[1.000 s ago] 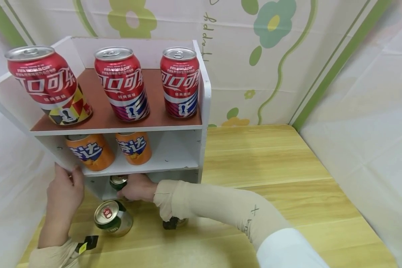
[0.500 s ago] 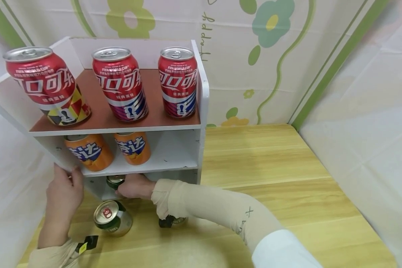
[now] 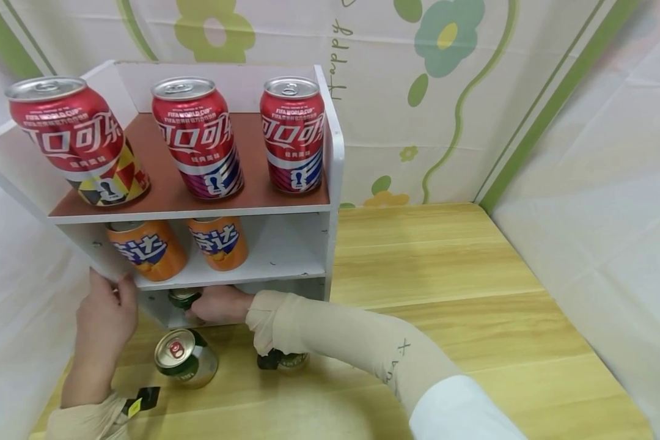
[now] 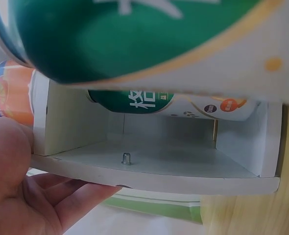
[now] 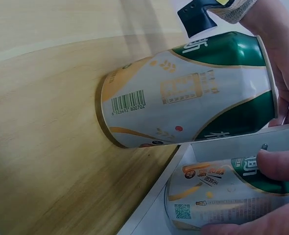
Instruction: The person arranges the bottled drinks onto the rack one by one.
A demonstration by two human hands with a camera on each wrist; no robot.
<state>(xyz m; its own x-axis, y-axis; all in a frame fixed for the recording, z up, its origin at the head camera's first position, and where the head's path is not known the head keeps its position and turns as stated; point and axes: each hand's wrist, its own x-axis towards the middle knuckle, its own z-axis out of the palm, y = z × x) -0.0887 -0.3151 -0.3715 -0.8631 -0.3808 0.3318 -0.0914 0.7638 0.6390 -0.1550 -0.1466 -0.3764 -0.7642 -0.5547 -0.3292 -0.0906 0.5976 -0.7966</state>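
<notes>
In the head view my right hand (image 3: 220, 304) reaches into the bottom compartment of a small white shelf (image 3: 334, 183). Its thumb and fingers grip an upright green-and-white drink can (image 5: 218, 196), whose top alone shows from above. My left hand (image 3: 107, 324) holds the shelf's left side panel, with fingers along the panel's outer face in the left wrist view. A second green-and-white can (image 3: 187, 359) stands on the table in front of the shelf. Beneath my right sleeve, another can (image 3: 294, 360) is mostly hidden.
Three red cola cans (image 3: 198, 143) line the top shelf. Two orange soda cans (image 3: 219, 244) stand on the middle shelf, left and centre. The wooden table (image 3: 445, 293) extends right to a white curtain; a flowered cloth (image 3: 396, 110) hangs behind.
My right hand has slid left inside the bottom compartment, carrying the gripped can toward the left side panel. The left hand and the can on the table stay in place.
</notes>
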